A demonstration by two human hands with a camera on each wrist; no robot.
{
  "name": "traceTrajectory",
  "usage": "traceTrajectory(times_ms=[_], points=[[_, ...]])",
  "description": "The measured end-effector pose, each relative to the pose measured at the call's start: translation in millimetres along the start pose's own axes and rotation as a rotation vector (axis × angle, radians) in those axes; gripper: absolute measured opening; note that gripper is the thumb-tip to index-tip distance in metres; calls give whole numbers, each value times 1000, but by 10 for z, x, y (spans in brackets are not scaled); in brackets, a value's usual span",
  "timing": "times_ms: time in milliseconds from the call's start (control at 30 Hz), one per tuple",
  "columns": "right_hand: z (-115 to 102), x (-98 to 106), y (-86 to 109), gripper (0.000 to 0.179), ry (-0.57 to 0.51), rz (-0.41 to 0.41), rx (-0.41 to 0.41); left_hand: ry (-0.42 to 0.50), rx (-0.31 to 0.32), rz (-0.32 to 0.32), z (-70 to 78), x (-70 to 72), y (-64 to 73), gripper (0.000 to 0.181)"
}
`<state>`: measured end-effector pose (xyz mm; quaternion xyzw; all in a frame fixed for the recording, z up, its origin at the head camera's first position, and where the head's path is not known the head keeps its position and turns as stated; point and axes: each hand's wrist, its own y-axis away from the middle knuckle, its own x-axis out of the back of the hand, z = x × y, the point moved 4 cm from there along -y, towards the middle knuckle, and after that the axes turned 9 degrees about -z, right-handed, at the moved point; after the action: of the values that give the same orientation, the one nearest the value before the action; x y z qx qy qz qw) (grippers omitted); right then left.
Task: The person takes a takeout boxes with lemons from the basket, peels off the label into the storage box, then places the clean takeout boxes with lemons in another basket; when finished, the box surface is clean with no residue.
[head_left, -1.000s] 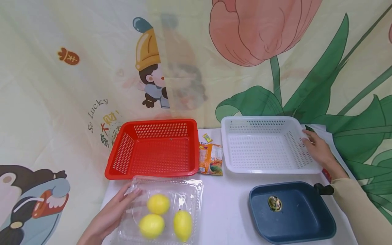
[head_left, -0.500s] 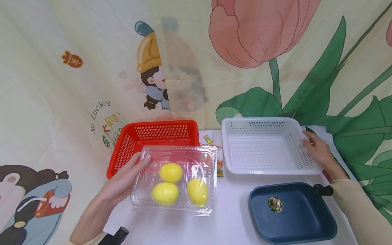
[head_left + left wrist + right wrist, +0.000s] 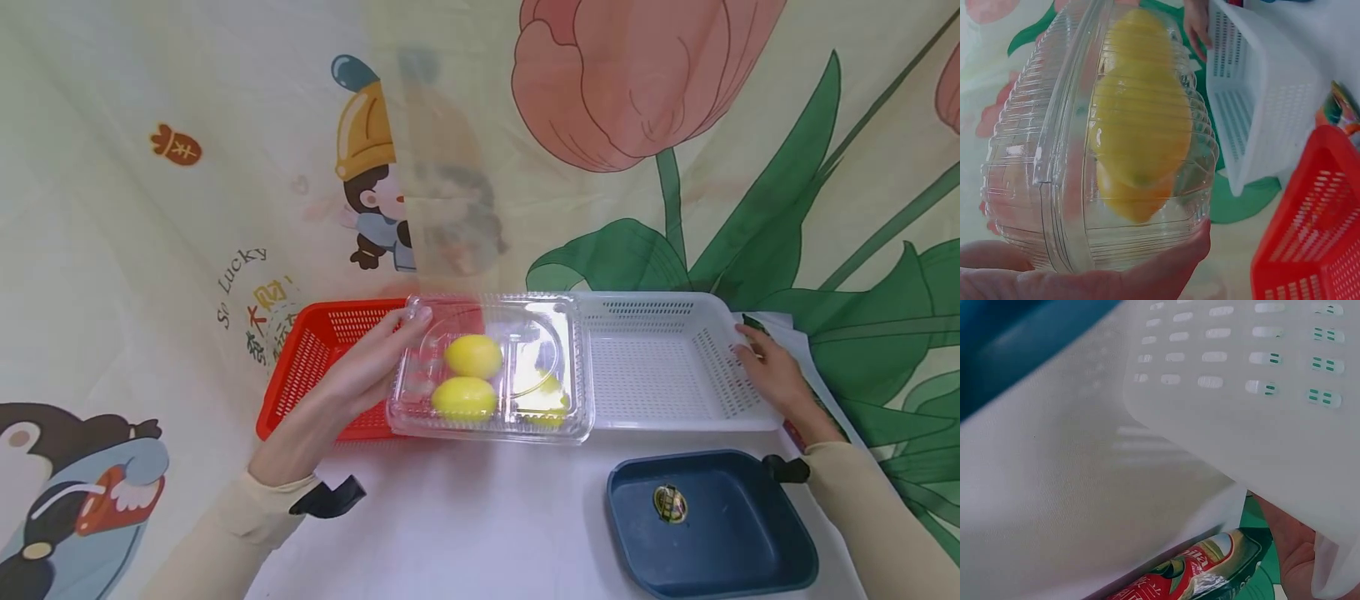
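Observation:
My left hand [image 3: 360,371] grips the left side of a clear plastic clamshell box [image 3: 573,400], lifted above the table and tilted toward me. Inside show yellow lemons [image 3: 472,357], one partly lost in glare on the lid. In the left wrist view the thumb and fingers [image 3: 1166,265] lie along the box's end. The box overlaps the red basket [image 3: 318,333] and the left part of the white basket [image 3: 652,375] in the head view. At the white basket's right rim, my right hand [image 3: 776,379] holds on; part of it is hidden behind the wall in the right wrist view.
A dark blue rectangular pan [image 3: 712,525] with a black handle stands at the front right. Beside the white basket lies a red and green packet [image 3: 1191,569]. A colourful snack bag [image 3: 1341,109] sits between the baskets. A printed curtain [image 3: 465,125] hangs behind.
My left hand has lifted the clamshell box of lemons off the table's front left and carried it up, away from me and rightward, in front of both baskets. The right hand stays at the rim.

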<state>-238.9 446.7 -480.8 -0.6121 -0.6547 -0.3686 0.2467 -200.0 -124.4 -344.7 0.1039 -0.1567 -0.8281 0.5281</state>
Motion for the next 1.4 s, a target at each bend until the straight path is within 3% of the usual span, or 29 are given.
traceTrajectory(times_ms=[167,400,567,800,933,1133,1400], points=[[12,17,-2,62,3,20,19,81,1,-53,157,-217,-265,70],[-1,15,-11,61,-1,27,25,161,-81,-149,308,-584,-595,68],[-1,12,-12,62,-11,18,-3,193,-70,-167,367,-861,-852,66],[15,26,2,61,2,24,-5,207,-37,-177,342,-1190,-1224,75],[19,22,17,61,4,30,7,195,-30,-164,286,-1317,-1428,72],[11,0,9,59,-7,40,26,249,16,-158,224,-1470,-1667,72],[0,-11,15,65,-20,41,39,228,-7,-139,221,-1700,-1989,75]])
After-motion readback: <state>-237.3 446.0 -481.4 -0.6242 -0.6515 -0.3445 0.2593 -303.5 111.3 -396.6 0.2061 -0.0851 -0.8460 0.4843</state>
